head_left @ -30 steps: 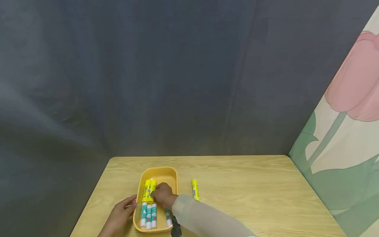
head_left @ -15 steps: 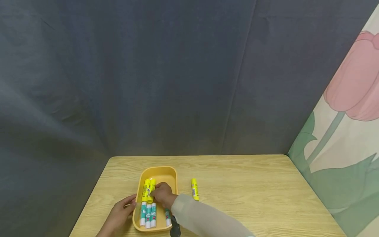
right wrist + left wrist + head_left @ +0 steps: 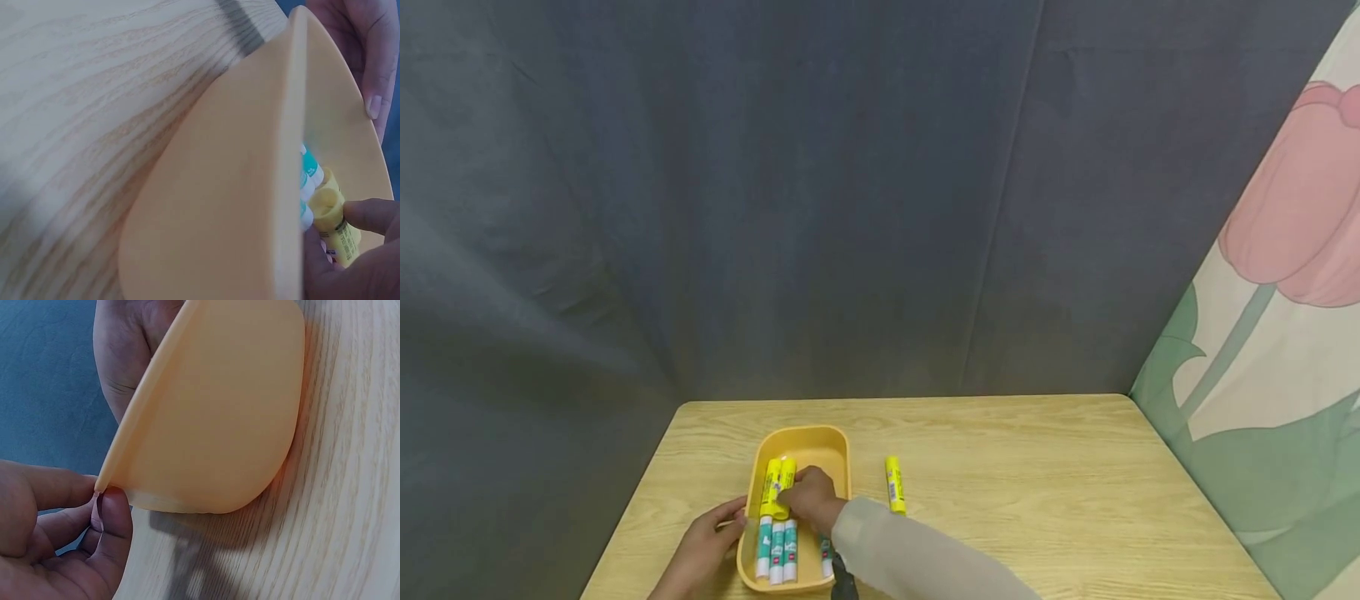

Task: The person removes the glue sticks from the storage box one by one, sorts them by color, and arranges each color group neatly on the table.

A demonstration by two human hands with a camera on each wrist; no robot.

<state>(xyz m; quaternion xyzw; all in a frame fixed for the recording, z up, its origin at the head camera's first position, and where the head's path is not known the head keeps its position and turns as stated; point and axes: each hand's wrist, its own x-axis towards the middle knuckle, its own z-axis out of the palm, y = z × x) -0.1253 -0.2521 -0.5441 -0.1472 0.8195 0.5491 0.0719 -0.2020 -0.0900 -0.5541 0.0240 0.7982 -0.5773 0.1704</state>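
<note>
On wood-grain tabletop (image 3: 1015, 467), pinching tray rim (image 3: 808, 428) with left hand (image 3: 703, 537) and yellow tube (image 3: 787, 473) inside with right hand (image 3: 815, 494).

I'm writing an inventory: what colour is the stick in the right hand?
The stick is yellow with dark print, best seen in the right wrist view.

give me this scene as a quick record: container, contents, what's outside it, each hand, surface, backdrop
container: yellow-orange tray
contents: two yellow glue sticks side by side; four teal-and-white glue sticks nearer the person, one apart by the right wall, partly hidden
outside: one lone yellow glue stick, right of the tray
left hand: pinches the tray's rim
right hand: grips the right-hand yellow stick of the pair
surface: wood-grain table
backdrop: dark curtain; tulip-print hanging at right
</note>
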